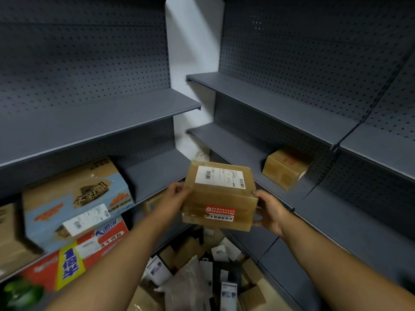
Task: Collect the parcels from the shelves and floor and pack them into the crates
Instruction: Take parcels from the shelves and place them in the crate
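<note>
I hold a brown cardboard parcel [219, 196] in mid-air in front of the shelf corner. It has a white shipping label on top and a red sticker on its front face. My left hand [174, 194] grips its left side and my right hand [270, 213] grips its right side. Another brown parcel [285, 168] sits on the right-hand shelf. Below my hands, a pile of parcels [197, 272] lies on the floor, with boxes, grey mailer bags and white packets mixed together. No crate is in view.
Grey metal shelves with pegboard backs [89, 122] line the left and the right [292, 108], meeting at a white wall corner. Large printed cartons [74, 205] fill the lower left shelf, a red one [74, 261] beneath. Something green [21, 292] shows at bottom left.
</note>
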`<state>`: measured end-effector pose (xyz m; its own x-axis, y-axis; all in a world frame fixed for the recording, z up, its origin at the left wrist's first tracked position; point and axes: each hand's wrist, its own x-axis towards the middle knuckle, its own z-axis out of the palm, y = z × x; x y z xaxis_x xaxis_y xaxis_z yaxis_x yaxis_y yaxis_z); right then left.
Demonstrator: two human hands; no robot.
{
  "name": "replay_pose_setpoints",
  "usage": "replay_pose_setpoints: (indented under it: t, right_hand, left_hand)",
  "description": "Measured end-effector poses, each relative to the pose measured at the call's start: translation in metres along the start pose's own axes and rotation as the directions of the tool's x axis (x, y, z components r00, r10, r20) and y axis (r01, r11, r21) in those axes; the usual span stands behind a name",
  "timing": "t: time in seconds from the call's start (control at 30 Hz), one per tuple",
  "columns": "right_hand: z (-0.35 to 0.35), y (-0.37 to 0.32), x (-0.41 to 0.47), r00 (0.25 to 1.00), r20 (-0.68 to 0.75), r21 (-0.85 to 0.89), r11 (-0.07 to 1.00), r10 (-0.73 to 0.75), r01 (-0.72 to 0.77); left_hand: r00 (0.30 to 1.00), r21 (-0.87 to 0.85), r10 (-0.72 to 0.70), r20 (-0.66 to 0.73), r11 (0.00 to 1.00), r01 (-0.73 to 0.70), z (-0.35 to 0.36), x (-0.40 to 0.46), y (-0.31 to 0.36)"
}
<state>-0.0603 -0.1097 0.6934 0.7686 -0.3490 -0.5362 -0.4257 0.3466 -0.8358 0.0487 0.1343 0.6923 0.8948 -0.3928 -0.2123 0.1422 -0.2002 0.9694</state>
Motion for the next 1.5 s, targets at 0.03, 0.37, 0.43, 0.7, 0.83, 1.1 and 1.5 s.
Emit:
replay_pose_setpoints:
  t: [0.03, 0.37, 0.43, 0.7, 0.83, 1.1, 1.5]
  right_hand:
    - [-0.004, 0.004, -0.006, 1.000, 0.009, -0.006, 1.000, -0.014, 0.014]
    - [0.001, 0.055, -0.048, 0.994, 0.104, -0.173, 0.984, -0.023, 0.041]
    - [0.015, 0.063, -0.056, 0.990, 0.135, -0.236, 0.970, -0.035, 0.066]
    - [0.094, 0.114, -0.074, 0.963, 0.265, -0.442, 0.882, -0.044, 0.162]
    - [0.144, 0.155, -0.095, 0.933, 0.360, -0.525, 0.826, -0.005, 0.207]
    - [0.255, 0.252, -0.191, 0.829, 0.552, -0.559, 0.775, 0.085, 0.293]
    - [0.397, 0.405, -0.397, 0.748, 0.641, -0.605, 0.712, 0.170, 0.356]
  left_hand:
    - [0.999, -0.001, -0.007, -0.040, 1.000, 0.007, 0.007, -0.012, 0.000]
    - [0.967, -0.066, -0.090, -0.238, 0.995, 0.076, 0.015, -0.123, -0.039]
    - [0.950, -0.046, -0.104, -0.293, 0.994, 0.094, 0.006, -0.141, -0.050]
    - [0.840, -0.066, -0.178, -0.512, 0.984, 0.168, -0.047, -0.222, -0.095]
    - [0.765, -0.149, -0.249, -0.593, 0.968, 0.199, -0.083, -0.281, -0.128]
    - [0.614, -0.234, -0.342, -0.711, 0.939, 0.252, -0.163, -0.433, -0.194]
    - [0.468, -0.260, -0.379, -0.798, 0.918, 0.300, -0.267, -0.693, -0.268]
